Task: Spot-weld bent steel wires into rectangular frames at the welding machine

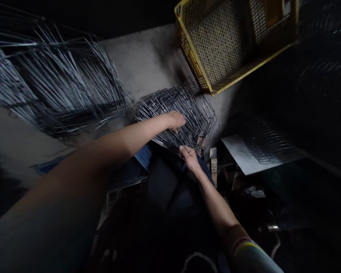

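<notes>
1. Closest to me, the pale sleeve [254, 254] on my right arm ends in a cuff banded with red and yellow.
2. Dark, soft cloth clothing [170, 185] covers my lap, just below the work.
3. My right hand [190, 157] is at the near edge of a loose heap of thin, silver-grey bent metal wires [197, 121]. Its fingers are drawn in, thumb against them, closed on wire at that edge.
4. My left hand [176, 119] reaches across the top of the same heap, palm down, a little farther out. Its fingers bend down among the wires, partly hidden; I cannot tell how far open they are or whether they grip any.
5. The heap lies right in front of my lap, its wires crossing at many angles, with square-bent ends jutting out on the right.
6. Near my lap on the left, a piece of blue perforated plastic [144, 155] shows beneath my forearm.
7. To the right stand a narrow wooden block [214, 167] and a flat white sheet [235, 151] with curved thin wires [269, 146] on it.
8. Farther left, a big pile of long, straight grey metal rods [59, 72] lies on the grey floor [133, 57].
9. Farthest off, a yellow plastic lattice crate [197, 60] sits beyond the heap.
</notes>
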Action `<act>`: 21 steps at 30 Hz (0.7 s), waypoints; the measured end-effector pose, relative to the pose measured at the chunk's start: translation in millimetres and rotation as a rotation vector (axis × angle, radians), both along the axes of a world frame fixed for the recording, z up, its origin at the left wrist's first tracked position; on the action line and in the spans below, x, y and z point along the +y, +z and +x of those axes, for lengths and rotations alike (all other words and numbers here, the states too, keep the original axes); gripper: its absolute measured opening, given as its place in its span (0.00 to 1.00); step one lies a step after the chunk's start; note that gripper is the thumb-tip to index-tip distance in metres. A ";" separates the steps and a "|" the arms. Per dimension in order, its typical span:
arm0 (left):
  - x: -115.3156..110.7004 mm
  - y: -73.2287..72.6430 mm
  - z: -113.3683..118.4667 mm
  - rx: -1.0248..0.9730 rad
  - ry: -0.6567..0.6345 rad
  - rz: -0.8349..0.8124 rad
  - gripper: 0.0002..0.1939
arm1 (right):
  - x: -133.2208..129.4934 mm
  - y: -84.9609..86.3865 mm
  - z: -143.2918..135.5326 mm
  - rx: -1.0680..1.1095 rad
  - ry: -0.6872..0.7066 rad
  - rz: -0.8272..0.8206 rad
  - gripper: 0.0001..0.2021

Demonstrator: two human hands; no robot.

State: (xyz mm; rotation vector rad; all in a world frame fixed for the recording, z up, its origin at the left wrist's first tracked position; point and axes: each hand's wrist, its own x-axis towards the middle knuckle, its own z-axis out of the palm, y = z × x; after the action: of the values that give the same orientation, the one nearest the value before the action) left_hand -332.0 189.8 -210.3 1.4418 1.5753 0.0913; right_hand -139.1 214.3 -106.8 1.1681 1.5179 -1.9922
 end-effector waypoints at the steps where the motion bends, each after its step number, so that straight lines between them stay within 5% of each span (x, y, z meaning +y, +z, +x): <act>1: 1.7 -2.5 -2.3 0.001 -0.006 -0.019 0.11 | -2.9 -0.6 -4.8 -0.013 -0.044 0.000 0.25; 5: 1.7 -3.0 -7.2 -0.012 0.062 -0.015 0.10 | -10.5 5.0 -18.3 -0.067 -0.110 0.005 0.25; 8: -23.3 19.6 7.6 -0.032 0.240 0.091 0.07 | -3.4 11.5 -14.7 -0.073 -0.173 -0.023 0.25; 11: -69.0 53.5 48.9 -0.074 0.593 0.262 0.17 | 5.5 9.9 -14.5 -0.044 -0.255 -0.052 0.26; 14: -103.2 72.3 107.1 -0.163 0.919 0.309 0.10 | 5.5 2.4 -25.1 -0.007 -0.244 -0.038 0.26; 17: -107.4 66.5 153.1 -0.176 1.186 0.267 0.09 | 5.5 0.4 -37.1 -0.007 -0.169 0.001 0.25; 21: -98.2 53.4 171.9 -0.135 1.560 0.179 0.18 | 20.3 14.3 -42.1 -0.026 -0.195 0.167 0.22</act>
State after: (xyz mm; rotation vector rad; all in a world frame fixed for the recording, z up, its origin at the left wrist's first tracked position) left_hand -160.1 91.6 -156.9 0.0009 2.2202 1.1970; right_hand -181.2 234.6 -92.4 1.4533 1.6397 -1.9926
